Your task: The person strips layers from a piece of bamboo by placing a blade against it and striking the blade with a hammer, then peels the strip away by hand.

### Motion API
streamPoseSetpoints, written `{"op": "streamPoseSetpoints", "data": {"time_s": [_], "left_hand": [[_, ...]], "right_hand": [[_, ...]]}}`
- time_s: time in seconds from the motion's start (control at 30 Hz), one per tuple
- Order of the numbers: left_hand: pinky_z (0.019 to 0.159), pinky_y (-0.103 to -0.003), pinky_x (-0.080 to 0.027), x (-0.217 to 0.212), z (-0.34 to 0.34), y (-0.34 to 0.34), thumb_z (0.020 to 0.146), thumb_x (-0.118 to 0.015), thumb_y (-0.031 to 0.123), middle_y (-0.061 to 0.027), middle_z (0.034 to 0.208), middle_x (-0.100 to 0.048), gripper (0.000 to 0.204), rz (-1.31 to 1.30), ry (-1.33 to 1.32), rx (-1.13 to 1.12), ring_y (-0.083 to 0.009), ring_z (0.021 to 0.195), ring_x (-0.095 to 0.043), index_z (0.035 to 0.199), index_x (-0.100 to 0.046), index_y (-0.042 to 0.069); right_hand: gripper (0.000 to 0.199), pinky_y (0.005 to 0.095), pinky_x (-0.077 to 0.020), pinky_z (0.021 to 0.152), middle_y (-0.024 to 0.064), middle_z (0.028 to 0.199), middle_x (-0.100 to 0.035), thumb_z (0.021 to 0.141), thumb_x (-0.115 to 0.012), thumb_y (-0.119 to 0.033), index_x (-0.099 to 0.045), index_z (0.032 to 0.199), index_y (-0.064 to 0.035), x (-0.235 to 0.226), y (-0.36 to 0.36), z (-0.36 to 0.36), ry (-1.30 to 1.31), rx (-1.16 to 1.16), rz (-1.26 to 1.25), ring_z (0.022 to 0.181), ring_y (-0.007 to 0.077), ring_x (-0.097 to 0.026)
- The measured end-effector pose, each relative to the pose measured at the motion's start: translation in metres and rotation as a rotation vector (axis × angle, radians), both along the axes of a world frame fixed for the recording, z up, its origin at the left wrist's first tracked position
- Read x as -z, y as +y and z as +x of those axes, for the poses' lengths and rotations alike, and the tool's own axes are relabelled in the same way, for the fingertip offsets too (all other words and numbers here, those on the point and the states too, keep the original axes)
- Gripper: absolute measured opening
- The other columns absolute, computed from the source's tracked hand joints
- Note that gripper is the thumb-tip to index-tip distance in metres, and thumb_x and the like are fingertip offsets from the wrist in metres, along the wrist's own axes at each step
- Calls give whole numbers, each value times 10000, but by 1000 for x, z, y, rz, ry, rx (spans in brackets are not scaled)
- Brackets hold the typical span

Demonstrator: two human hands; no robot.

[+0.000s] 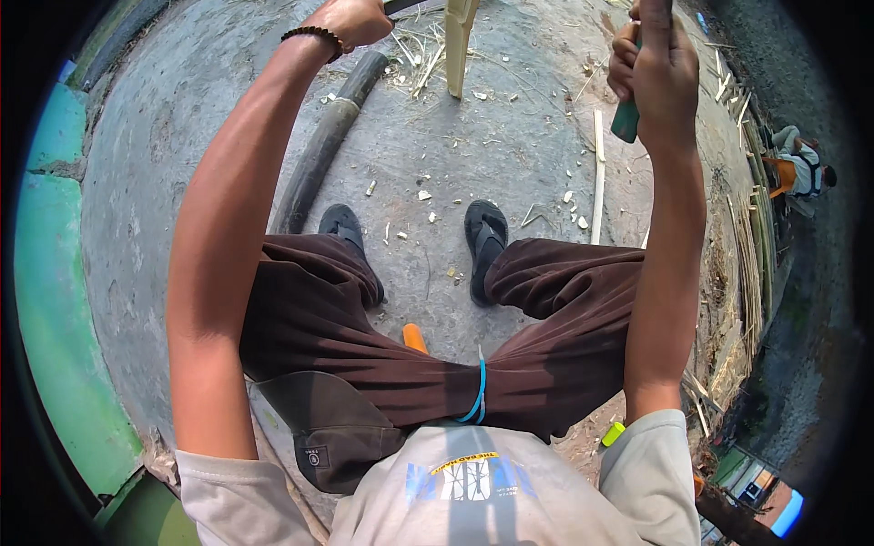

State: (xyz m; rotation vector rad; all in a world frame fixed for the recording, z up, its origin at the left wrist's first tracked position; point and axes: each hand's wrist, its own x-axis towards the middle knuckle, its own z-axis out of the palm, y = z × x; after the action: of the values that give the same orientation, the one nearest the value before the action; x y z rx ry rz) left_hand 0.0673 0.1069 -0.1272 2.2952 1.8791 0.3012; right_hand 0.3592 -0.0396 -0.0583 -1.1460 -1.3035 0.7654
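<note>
At the top edge, left of the middle, my left hand (pixel 353 22) is closed, with a dark flat bar (pixel 401 5) coming out of its right side toward a split length of pale bamboo (pixel 458 45). The top of the bar is cut off by the picture's edge. The bamboo piece points down to the concrete, and its upper part is out of view. Over on the right, my raised right hand (pixel 660 77) is wrapped round a green handle (pixel 625 120), whose lower end sticks out below the fist. What the handle belongs to is hidden or cut off.
A dark round pole (pixel 332 136) lies left of my feet. Wood chips (pixel 424 195) are scattered over the concrete, and a pale strip (pixel 598 177) lies to the right. Long split strips (pixel 748 264) are piled farther right. Beyond them a person (pixel 801 164) sits.
</note>
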Motion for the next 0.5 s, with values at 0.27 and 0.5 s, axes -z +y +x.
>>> {"op": "streamPoseSetpoints", "data": {"time_s": [0.27,0.5], "left_hand": [[892,-472,-546,-6,38,-15,788,-610,116,-285,1042,-704,279,-67,41,134,-411,1020,-697,991,-742,-23],[920,-477,-546,-12,31,-23,836,-602,143,-268,1130,-698,317,-158,9,-16,-410,1076,-685,1095,-729,12]], "right_hand": [[410,327,-449,434,130,699,-606,1085,-414,-396,-526,997,-12,136,58,14,-920,140,-161,565,187,-643],[389,236,-309,388,-25,640,-393,1073,-465,-450,-442,954,-80,7,-1,-31,99,6,-67,452,44,-351]]}}
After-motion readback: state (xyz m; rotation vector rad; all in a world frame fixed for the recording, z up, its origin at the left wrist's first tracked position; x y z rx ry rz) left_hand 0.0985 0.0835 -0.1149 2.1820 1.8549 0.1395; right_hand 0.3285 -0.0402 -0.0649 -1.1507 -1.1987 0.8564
